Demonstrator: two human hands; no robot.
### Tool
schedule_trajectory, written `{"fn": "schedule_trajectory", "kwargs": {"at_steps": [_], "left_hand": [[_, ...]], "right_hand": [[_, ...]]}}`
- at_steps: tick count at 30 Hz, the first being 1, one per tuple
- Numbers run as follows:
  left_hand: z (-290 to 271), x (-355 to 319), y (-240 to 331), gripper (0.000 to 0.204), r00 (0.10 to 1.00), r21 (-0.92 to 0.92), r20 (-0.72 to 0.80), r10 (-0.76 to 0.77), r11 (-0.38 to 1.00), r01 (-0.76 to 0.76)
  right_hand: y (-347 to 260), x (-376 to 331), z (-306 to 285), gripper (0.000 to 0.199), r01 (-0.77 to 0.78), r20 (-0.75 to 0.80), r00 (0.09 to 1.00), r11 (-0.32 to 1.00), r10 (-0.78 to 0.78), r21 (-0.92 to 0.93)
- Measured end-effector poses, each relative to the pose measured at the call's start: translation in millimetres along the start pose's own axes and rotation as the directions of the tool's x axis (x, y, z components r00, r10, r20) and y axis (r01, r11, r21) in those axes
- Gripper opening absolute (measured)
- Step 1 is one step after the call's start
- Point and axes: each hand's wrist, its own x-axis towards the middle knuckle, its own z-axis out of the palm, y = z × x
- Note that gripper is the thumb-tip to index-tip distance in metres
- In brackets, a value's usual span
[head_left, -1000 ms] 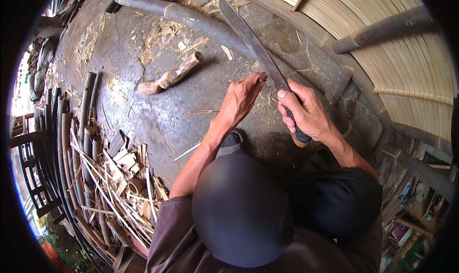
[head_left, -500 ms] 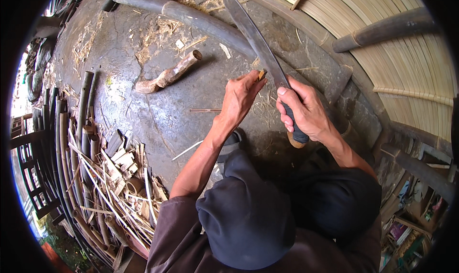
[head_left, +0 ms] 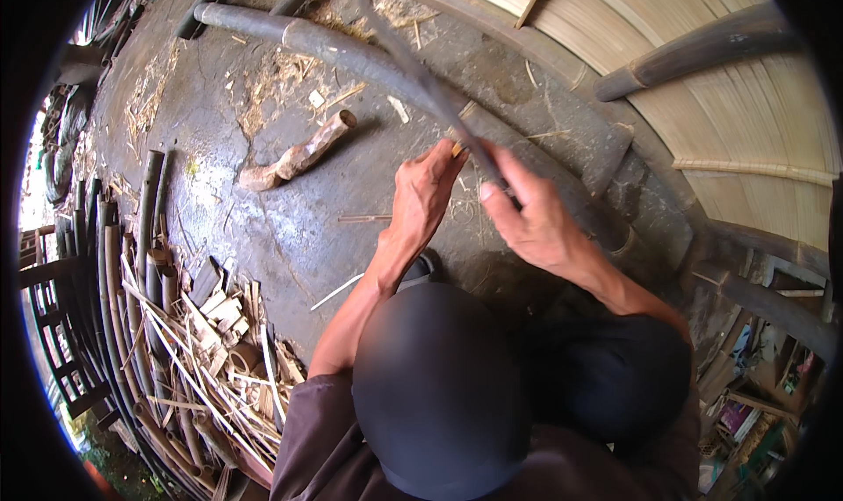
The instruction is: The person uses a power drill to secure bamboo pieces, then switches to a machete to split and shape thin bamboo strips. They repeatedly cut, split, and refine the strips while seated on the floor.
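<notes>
My right hand (head_left: 537, 224) is closed around the handle of a machete; the fingers and palm hide most of the grip. Its long dark blade (head_left: 420, 72) points away and to the left, slightly blurred and seen almost edge-on. My left hand (head_left: 418, 189) pinches a small yellowish-brown piece (head_left: 457, 150), perhaps wood or bamboo, mostly hidden by the fingers. The lower part of the blade lies right beside that piece; whether they touch I cannot tell. Beyond the left hand, a rough wooden club (head_left: 303, 156) rests on the concrete floor.
A long bamboo pole (head_left: 351, 51) crosses the floor ahead, under the blade. Bamboo poles (head_left: 112, 264) and a heap of split wood and strips (head_left: 224, 325) stand at the left. A woven panel (head_left: 738, 106) leans at the right. Thin sticks (head_left: 364, 218) and shavings litter the floor.
The machete has turned from showing its broad face to nearly edge-on, and its tip has swung left. My right hand has rolled over the handle. The left hand still pinches the small piece.
</notes>
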Motion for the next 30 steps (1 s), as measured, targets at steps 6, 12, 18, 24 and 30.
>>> {"fn": "schedule_trajectory", "kwargs": {"at_steps": [6, 12, 18, 24, 30], "left_hand": [[-7, -7, 14, 0.031, 0.995, -0.021, -0.095, 0.043, 0.999, -0.045], [-19, -33, -22, 0.048, 0.989, 0.161, -0.141, 0.036, 0.987, -0.013], [-34, 20, 38, 0.044, 0.924, 0.375, -0.221, 0.313, 0.902, -0.216], [-24, 28, 17, 0.031, 0.885, 0.470, -0.265, 0.383, 0.853, -0.228], [-21, 27, 19, 0.025, 0.960, 0.008, -0.180, 0.215, 0.976, -0.217]], "right_hand": [[-1, 1, 6, 0.060, 0.081, 0.003, 0.997, 0.992, -0.081, -0.093], [49, 19, 20, 0.066, 0.084, -0.030, 0.995, 0.964, -0.095, -0.252], [22, 26, 4, 0.057, -0.123, 0.023, 0.990, 0.948, 0.136, -0.295], [41, 28, 10, 0.050, 0.072, -0.062, 0.989, 0.812, -0.132, -0.579], [111, 18, 20, 0.039, -0.073, 0.115, 0.986, 0.931, 0.122, -0.358]]}}
